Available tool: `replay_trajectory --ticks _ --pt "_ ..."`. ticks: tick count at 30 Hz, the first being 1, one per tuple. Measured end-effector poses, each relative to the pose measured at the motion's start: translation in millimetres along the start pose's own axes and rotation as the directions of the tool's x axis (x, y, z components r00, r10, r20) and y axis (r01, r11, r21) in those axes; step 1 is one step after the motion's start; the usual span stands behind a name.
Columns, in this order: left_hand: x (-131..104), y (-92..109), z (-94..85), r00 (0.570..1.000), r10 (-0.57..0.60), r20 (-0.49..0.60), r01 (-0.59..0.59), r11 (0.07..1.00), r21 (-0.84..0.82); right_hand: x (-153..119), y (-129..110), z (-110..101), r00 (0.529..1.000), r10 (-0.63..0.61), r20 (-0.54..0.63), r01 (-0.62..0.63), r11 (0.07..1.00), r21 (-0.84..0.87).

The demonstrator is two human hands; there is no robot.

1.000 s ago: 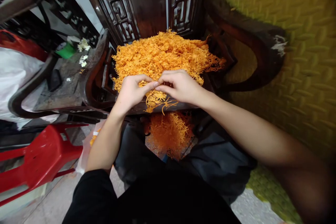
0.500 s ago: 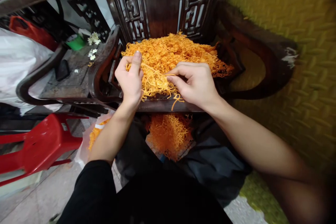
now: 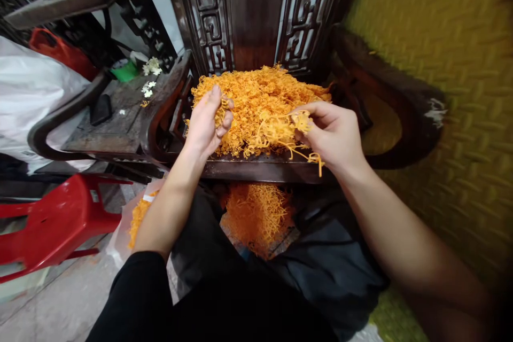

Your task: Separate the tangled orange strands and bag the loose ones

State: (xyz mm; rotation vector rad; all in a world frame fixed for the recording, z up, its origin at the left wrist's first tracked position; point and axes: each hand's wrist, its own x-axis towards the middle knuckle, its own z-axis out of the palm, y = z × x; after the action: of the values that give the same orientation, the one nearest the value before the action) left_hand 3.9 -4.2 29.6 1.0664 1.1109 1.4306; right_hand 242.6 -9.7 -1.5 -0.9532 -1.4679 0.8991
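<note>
A large heap of thin, branching orange pieces (image 3: 260,99), some with flower-like shapes, is piled on a dark carved wooden chair (image 3: 256,171). At the heap's left side, my left hand (image 3: 208,120) is curled round a small bunch of orange pieces (image 3: 221,111). My right hand (image 3: 334,131), over the front right of the heap, pinches a stringy orange cluster (image 3: 300,123) between thumb and fingers. Loose strands hang from this cluster over the seat edge. The two hands are apart. Whether the cluster still touches the heap, I cannot tell.
More orange pieces (image 3: 256,214) lie below the seat between my legs. A clear bag (image 3: 124,224) of orange pieces and a red plastic stool (image 3: 60,224) are at left. Another wooden seat (image 3: 120,136) bears white flower-shaped pieces (image 3: 148,88), a green container (image 3: 125,70) and a dark object (image 3: 101,109).
My right hand has moved right, drawing the orange cluster away from my left hand. My left hand has turned, showing the bunch in its fingers. The view has shifted slightly.
</note>
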Motion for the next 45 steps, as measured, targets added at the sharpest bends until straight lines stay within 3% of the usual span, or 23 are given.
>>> replay_trajectory --ticks 6,9,11,13,15,19,23,26,29,31,34,38,43,45 --pt "-3.6 -0.2 -2.6 0.999 -0.001 0.052 -0.008 0.986 0.165 -2.6 -5.4 2.8 0.999 0.011 -0.033 -0.01 1.0 0.026" --pt "-5.8 0.4 -5.1 0.996 0.016 0.092 -0.034 0.979 0.202 -1.0 -8.9 -0.4 0.997 -0.071 -0.018 0.07 0.997 -0.041" --pt "-8.6 -0.4 -3.4 0.995 0.051 0.09 -0.071 0.967 0.246 -0.7 -16.5 -4.1 0.984 -0.147 0.097 0.158 0.98 -0.124" --pt "-12.1 -1.5 0.8 0.991 0.109 0.079 -0.128 0.942 0.309 -2.1 -27.5 -5.5 0.935 -0.178 0.305 0.229 0.964 -0.138" --pt "-16.3 -2.2 6.6 0.98 0.179 0.084 -0.198 0.907 0.372 -5.1 -37.6 -1.1 0.886 -0.133 0.443 0.203 0.973 -0.113" --pt "-27.8 -2.5 18.7 0.939 0.296 0.174 -0.343 0.825 0.448 -9.8 -41.9 23.2 0.92 0.069 0.386 0.01 0.98 -0.199" --pt "-38.1 -6.2 25.5 0.879 0.393 0.271 -0.477 0.72 0.503 -8.5 -36.5 41.0 0.927 0.037 0.374 0.034 0.982 -0.184" --pt "-32.2 -6.4 23.1 0.845 0.492 0.21 -0.502 0.592 0.63 -12.7 -44.1 42.7 0.921 -0.008 0.39 0.076 0.984 -0.16" --pt "-10.1 1.8 8.8 0.818 0.574 0.043 -0.441 0.578 0.687 -22.2 -53.8 41.7 0.848 -0.077 0.524 0.138 0.987 -0.079" --pt "4.5 8.0 -5.0 0.825 0.562 -0.061 -0.398 0.653 0.644 -26.1 -53.3 40.7 0.807 -0.074 0.586 0.129 0.99 -0.052" --pt "8.6 8.8 -18.8 0.862 0.491 -0.125 -0.351 0.756 0.553 -22.7 -42.3 35.7 0.77 0.105 0.629 -0.038 0.992 -0.119" --pt "-13.6 3.8 -17.8 0.934 0.351 -0.07 -0.281 0.84 0.465 -14.6 -31.0 22.5 0.718 0.248 0.65 -0.284 0.957 -0.052" --pt "-32.2 13.8 -18.0 0.967 0.255 0.016 -0.239 0.88 0.41 -16.6 -32.3 11.2 0.626 0.267 0.733 -0.364 0.931 -0.029" --pt "-34.8 17.8 -20.9 0.962 0.252 0.102 -0.27 0.836 0.478 -17.4 -30.8 9.8 0.635 0.295 0.714 -0.403 0.915 -0.02"
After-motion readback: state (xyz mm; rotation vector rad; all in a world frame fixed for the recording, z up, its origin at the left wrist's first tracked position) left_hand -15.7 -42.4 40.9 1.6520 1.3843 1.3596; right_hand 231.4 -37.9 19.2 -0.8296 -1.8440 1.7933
